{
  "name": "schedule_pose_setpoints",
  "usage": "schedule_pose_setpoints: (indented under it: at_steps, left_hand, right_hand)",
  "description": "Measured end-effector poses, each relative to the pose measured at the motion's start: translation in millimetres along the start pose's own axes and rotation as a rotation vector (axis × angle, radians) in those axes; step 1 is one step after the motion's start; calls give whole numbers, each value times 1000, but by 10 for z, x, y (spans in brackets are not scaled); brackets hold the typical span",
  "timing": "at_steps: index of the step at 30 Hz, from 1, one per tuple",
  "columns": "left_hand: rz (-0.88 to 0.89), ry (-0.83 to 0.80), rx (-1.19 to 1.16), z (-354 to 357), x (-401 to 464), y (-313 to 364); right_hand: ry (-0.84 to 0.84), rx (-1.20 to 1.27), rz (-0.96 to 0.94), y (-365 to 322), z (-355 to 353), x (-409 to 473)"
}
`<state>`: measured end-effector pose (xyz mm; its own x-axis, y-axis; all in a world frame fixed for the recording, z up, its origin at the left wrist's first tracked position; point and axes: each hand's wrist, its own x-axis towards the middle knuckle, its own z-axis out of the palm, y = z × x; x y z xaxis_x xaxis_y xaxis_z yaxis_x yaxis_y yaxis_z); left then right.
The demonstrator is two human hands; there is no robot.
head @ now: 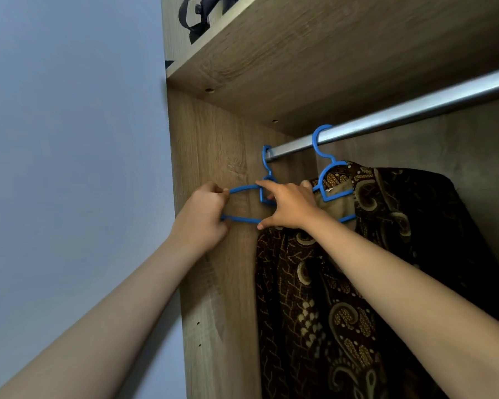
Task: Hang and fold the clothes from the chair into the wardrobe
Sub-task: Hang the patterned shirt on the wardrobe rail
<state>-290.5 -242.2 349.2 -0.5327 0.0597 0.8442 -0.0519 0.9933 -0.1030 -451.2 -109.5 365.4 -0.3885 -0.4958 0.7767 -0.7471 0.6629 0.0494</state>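
Both hands reached up into the wooden wardrobe (213, 156), toward the metal rail (415, 110) under its upper shelf (300, 53). 2 blue plastic hangers hung from that rail. The empty hanger (267, 180) sat at the rail's left end, close to the wardrobe's side panel, its hook over the rail. The left hand (203, 214) gripped the left end of this hanger, its fingers (224, 194) curled round the upper and lower bars. The right hand (288, 205) held the same hanger nearer its middle, forefinger laid along the upper bar and thumb pressed to the lower bar, so the frame was pinched between them.

Just to the right, the second hanger (327, 180) carried a dark brown batik shirt (343, 283) with cream and gold patterning, which draped down behind the right forearm. On top of the shelf, at the upper edge of the view, lay a dark strap or bag (196, 12), only partly visible. A pale blue wall (69, 139) stood left of the wardrobe.
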Motion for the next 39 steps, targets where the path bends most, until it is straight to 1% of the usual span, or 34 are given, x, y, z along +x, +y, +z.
schedule_pose_setpoints:
  at_steps: [3, 7, 12, 21, 26, 30, 33, 36, 39]
  left_hand:
    - [-34, 6, 20, -6, -11, 0]
    - [-73, 55, 7, -39, -11, 29]
    - [-126, 79, 16, -93, 23, 64]
    - [-111, 118, 48, -265, 79, 42]
    - [-88, 126, 66, -288, 75, 89]
    - [-94, 168, 78, -311, 107, 88]
    - [-91, 214, 49, -369, 59, 57]
    - [-60, 249, 21, -461, -61, -1]
    - [-76, 276, -33, -622, -206, -49]
  right_hand:
    - [12, -39, -23, -16, 37, 27]
    - [27, -4, -38, 7, 21, 47]
    - [36, 14, -34, 5, 13, 46]
    - [67, 153, -4, 5, -19, 43]
    - [83, 138, -14, 5, 4, 39]
    - [104, 218, -4, -1, -84, 108]
    - [109, 212, -37, -52, -121, 109]
    - [160, 223, -92, -128, -112, 60]
    - [211, 250, -142, -249, -115, 22]
